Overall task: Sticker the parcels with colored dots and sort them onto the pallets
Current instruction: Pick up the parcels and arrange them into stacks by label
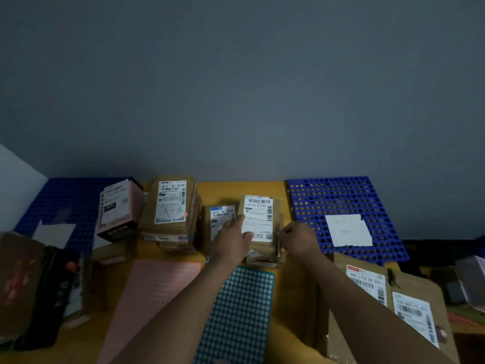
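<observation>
Dim yellow table [262,187] against a grey wall. On the middle stack's top parcel [259,206], the left hand [231,241] presses flat on the label. The right hand [299,240] curls round the parcel's right edge, its fingertips mostly hidden. The far-left pallet [70,198] is lost in shadow. The teal dot sheet [241,311], near, is cut off below.

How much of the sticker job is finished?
Not much yet. The right pallet holds only a white paper. The left hand presses on the top parcel while the right hand grips its edge. The other stacks wait behind the pink sheet and teal sheet.
</observation>
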